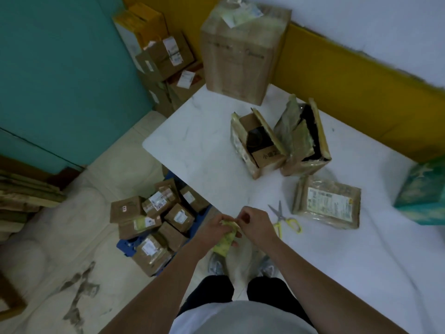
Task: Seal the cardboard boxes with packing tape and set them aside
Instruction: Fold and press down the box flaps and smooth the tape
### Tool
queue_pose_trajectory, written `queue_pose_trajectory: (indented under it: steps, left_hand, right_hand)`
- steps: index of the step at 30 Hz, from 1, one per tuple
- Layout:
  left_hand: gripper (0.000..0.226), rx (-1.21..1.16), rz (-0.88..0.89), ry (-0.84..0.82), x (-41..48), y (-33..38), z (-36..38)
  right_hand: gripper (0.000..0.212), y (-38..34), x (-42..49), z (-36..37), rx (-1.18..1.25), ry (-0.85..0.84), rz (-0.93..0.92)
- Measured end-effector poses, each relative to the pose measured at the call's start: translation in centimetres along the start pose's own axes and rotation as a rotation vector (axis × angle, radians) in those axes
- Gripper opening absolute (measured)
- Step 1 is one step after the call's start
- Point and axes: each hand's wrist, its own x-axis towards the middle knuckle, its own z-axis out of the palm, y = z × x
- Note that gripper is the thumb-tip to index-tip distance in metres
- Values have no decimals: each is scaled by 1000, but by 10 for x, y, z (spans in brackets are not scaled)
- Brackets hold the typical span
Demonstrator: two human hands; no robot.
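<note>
Crumpled yellowish tape (227, 239) was pinched by the left hand (213, 229) and right hand (256, 225) at the near edge of the smooth white table (192, 141).

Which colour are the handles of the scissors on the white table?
Yellow. The scissors show best in the head view, beside the right hand.

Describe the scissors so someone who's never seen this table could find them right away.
Start at the white table. Near its front edge, between the person's right hand and the flat taped parcel, lie the scissors. Yellow handles, the only tool there.
</note>
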Motion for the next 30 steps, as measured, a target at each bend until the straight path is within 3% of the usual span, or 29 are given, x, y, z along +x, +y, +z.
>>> queue_pose_trajectory:
  steps: [6,7,10,15,19,23,28,30]
  left_hand:
    - [76,195,-31,104,32,1,-39]
    - [74,242,-36,102,44,-1,-47]
    - [33,482,-62,120,63,5,-62]
    - [19,633,-26,171,86,16,-70]
    - [19,581,-25,131,109,9,-74]
    - [42,552,59,142,129,-2,-81]
    - [28,361,-14,98,133,-10,-84]
    - [34,226,-17,119,137,-16,-85]
  right_hand:
    - [34,-24,30,19,-25,50,18]
    - [34,-26,36,21,-27,63,24]
    - [29,-31,51,31,-3,96,8]
    - [28,-21,77,49,-21,112,93]
    - [28,-5,101,62,-199,36,69]
    - [32,4,117,74,-430,1,21]
    - [47,-4,118,74,-728,19,52]
    - [54,-8,120,65,-807,67,92]
